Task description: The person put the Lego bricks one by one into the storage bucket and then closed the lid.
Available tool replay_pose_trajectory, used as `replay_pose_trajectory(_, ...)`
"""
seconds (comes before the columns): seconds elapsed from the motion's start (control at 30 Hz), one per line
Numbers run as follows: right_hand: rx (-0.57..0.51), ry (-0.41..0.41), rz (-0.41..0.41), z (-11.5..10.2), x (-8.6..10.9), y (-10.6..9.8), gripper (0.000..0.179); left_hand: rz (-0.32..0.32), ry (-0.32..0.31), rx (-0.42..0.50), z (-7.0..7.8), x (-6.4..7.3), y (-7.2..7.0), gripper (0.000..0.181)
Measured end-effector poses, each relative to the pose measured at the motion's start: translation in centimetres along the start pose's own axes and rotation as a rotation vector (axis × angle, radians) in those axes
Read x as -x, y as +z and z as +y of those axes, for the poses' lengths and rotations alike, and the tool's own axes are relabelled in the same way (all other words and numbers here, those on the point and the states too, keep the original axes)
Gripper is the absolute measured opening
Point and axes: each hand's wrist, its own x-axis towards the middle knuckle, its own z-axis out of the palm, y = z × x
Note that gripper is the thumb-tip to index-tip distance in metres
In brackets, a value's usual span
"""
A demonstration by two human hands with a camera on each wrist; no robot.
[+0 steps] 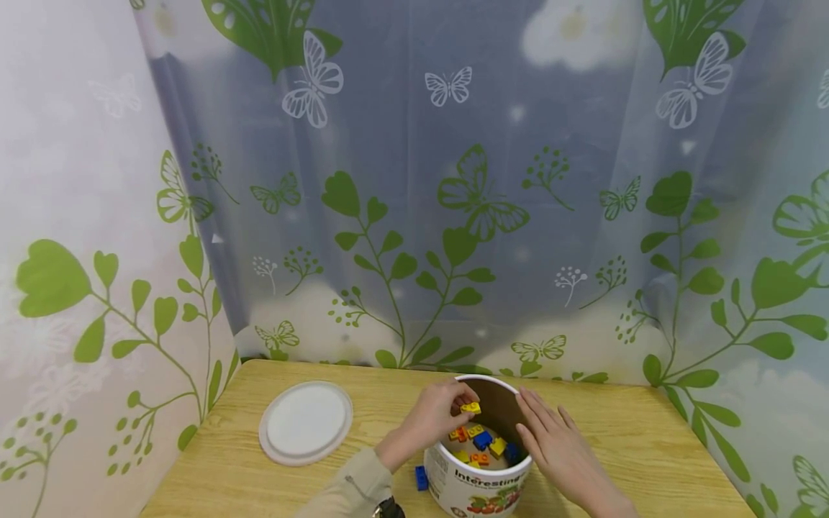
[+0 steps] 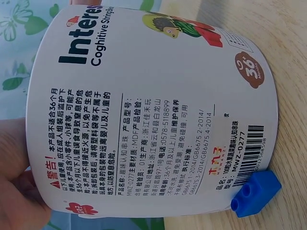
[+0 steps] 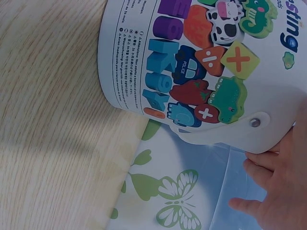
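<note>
A white round bucket point(image 1: 482, 489) with printed sides stands at the front of the table. Several toy building blocks point(image 1: 482, 440) in yellow, blue, orange and red lie on its bottom. Over the bucket's opening, my left hand point(image 1: 435, 416) pinches a yellow toy building block point(image 1: 470, 408) between thumb and fingers. My right hand point(image 1: 557, 442) rests against the bucket's right rim with its fingers straight. In the left wrist view, a blue toy building block point(image 2: 256, 193) sits on the table beside the bucket; the held block is hidden there.
To the left on the wooden table point(image 1: 382, 392) lies a white round lid point(image 1: 306, 419). A curtain point(image 1: 401, 288) with leaves and butterflies hangs along the table's back edge. The bucket's white handle point(image 3: 216, 136) hangs on its side.
</note>
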Motion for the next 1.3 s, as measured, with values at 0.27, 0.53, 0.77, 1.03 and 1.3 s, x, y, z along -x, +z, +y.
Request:
replay_pose_trajectory(0.27, -0.002, -0.006, 0.007, -0.1, 0.1, 0.1, 0.052, 0.018, 0.006, 0.081, 0.0, 0.2, -0.3, 0.017)
replay_pose_trajectory(0.53, -0.006, -0.008, 0.01, -0.1, 0.1, 0.0, 0.052, 0.115, 0.009, 0.185, -0.2, 0.5, -1.3, 0.02)
replay_pose_trajectory(0.77, -0.016, -0.008, 0.006, -0.2, 0.1, 0.0, 0.052, 0.137, 0.016, 0.207, -0.6, 1.0, -1.8, 0.023)
replay_pose_trajectory(1.03, -0.017, -0.008, 0.009, 0.0, 0.0, 0.1, 0.052, 0.232, 0.0, 0.296, -1.5, 2.0, -2.5, 0.025)
replay_pose_trajectory(1.3, -0.015, -0.008, 0.003, -0.1, 0.0, 0.0, 0.052, 0.323, -0.011, 0.248, -2.6, 3.3, -3.1, 0.025)
